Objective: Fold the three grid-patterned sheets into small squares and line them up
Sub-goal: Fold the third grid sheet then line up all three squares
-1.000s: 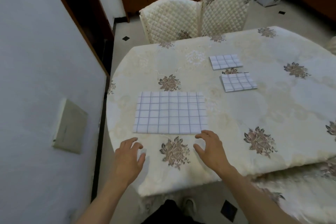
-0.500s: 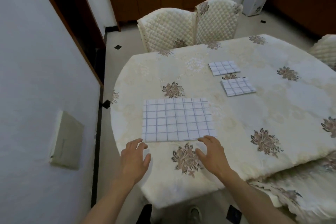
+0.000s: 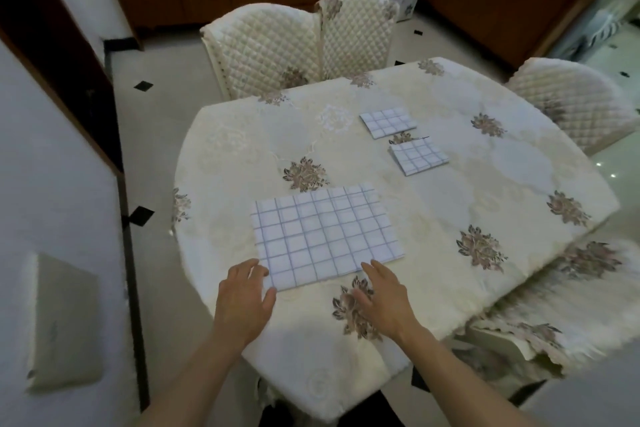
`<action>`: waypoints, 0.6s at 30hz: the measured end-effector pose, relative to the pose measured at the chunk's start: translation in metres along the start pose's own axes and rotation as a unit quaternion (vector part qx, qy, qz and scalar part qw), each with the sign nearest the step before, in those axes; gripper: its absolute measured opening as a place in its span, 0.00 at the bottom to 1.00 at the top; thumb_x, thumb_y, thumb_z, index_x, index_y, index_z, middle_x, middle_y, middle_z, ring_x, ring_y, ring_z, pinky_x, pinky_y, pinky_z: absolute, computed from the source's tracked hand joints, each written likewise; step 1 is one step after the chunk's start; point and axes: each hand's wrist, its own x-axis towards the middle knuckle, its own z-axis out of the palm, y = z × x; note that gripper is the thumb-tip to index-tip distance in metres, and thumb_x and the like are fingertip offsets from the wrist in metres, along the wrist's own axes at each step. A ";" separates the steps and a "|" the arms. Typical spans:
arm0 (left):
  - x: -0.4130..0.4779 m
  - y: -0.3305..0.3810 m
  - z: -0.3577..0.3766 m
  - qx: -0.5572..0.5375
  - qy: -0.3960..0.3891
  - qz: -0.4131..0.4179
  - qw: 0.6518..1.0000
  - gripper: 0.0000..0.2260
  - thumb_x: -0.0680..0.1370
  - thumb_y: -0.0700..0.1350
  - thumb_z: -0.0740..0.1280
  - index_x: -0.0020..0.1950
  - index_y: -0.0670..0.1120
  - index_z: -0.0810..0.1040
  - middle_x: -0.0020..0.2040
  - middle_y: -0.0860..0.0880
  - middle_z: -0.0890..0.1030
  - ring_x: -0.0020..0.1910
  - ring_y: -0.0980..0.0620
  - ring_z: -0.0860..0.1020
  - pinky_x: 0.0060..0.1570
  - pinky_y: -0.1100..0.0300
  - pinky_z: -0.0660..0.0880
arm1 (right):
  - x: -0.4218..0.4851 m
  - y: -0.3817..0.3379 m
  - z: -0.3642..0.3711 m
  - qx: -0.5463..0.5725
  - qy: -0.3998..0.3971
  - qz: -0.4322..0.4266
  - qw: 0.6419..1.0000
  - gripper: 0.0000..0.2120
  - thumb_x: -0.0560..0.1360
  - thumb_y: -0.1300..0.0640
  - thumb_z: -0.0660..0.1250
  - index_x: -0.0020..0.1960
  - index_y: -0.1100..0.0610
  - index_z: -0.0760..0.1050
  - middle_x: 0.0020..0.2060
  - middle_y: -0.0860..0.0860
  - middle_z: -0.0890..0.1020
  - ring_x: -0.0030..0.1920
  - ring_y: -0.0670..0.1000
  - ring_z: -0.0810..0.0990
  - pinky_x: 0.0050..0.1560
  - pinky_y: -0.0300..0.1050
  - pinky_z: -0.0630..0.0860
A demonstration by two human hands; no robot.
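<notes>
A large grid-patterned sheet (image 3: pixel 325 236) lies flat on the table near its front edge. My left hand (image 3: pixel 244 298) rests with fingers apart at the sheet's near left corner, fingertips touching its edge. At the near right edge, my right hand (image 3: pixel 384 298) is spread just the same, fingertips at the sheet. Neither hand holds anything. Further back on the right lie two small folded grid squares, one (image 3: pixel 388 122) behind the other (image 3: pixel 419 157), a small gap between them.
The table (image 3: pixel 450 191) wears a cream floral cloth. Two quilted chairs (image 3: pixel 294 42) stand at the far side, another chair (image 3: pixel 571 100) at the right. A white wall (image 3: pixel 52 218) is close on the left, and draped cloth (image 3: pixel 540 315) hangs at the near right.
Both hands have slid forward to the near edge of the large sheet. The view has tilted up and turned, so the sheet appears rotated.
</notes>
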 end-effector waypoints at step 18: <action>0.057 0.053 0.034 0.058 -0.017 0.032 0.998 0.28 0.74 0.57 0.69 0.70 0.46 0.70 0.75 0.43 0.64 0.71 0.41 0.65 0.65 0.42 0.68 | 0.080 0.015 0.030 -0.029 0.102 -0.054 0.993 0.32 0.81 0.43 0.57 0.79 0.53 0.49 0.79 0.56 0.50 0.78 0.56 0.46 0.75 0.51 0.50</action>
